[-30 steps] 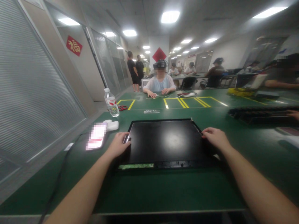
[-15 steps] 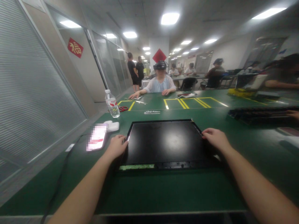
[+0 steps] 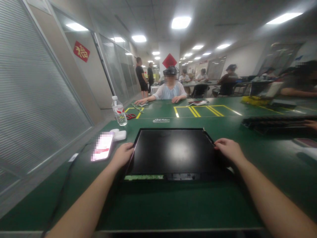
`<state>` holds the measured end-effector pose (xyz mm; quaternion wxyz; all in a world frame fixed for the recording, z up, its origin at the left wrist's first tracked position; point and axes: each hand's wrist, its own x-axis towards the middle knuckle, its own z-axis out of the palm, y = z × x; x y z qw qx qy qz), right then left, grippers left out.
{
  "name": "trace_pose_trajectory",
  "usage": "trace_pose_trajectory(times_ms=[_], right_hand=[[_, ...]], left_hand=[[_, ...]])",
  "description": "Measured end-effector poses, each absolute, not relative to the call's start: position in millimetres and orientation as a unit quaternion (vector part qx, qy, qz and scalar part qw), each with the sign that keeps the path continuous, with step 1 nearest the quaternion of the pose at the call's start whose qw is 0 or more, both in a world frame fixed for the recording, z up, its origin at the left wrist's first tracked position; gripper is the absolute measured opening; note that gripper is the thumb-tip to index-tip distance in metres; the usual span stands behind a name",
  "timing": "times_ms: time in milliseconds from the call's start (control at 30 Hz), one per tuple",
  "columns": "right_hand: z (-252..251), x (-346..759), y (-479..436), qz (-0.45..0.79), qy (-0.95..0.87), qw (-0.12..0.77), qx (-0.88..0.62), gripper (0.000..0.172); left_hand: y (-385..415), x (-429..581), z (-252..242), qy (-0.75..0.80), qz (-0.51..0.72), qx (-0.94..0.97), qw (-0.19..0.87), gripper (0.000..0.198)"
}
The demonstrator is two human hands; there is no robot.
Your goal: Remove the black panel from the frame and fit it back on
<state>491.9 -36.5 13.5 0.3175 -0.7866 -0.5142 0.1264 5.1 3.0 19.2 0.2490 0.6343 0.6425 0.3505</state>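
A flat black display panel (image 3: 170, 150) in a thin dark frame lies in front of me on the green table (image 3: 178, 206). Along its near edge runs a strip with a green circuit board (image 3: 143, 177) at the left. My left hand (image 3: 124, 154) is closed on the panel's left edge, thumb along the side. On the opposite side, my right hand (image 3: 229, 150) grips the right edge near the far corner, fingers bent around it. The undersides of both grips are hidden.
Left of the panel lie a lit phone (image 3: 102, 147), a white case (image 3: 120, 135) and a black cable (image 3: 63, 188). Behind them stand a water bottle (image 3: 119, 111) and red-handled scissors (image 3: 130, 116). A person (image 3: 170, 89) sits opposite. A long dark part (image 3: 274, 124) lies at the right by another person's hand (image 3: 310, 125).
Both hands keep their hold on the panel, which shows hardly any movement. The view has tipped slightly. Across the table, the seated person's hand has shifted a little left.
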Motion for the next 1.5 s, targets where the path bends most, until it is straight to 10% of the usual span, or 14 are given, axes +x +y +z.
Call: trace_pose_trajectory(times_ms=[300,967,1500], right_hand=[[15.1,491.7,-37.2,0.140,-0.500,0.321,-0.792,0.020],[13.5,492.7,-36.3,0.139,-0.502,0.309,-0.795,0.022],[13.1,492.4,-35.8,0.146,-0.502,0.312,-0.793,0.019]], left_hand=[[-6.6,16.7,31.0,0.633,0.469,0.380,0.485,0.054],[1.0,19.6,25.2,0.534,0.511,0.339,0.582,0.092],[-13.5,29.4,40.4,0.517,0.527,0.358,0.572,0.040]])
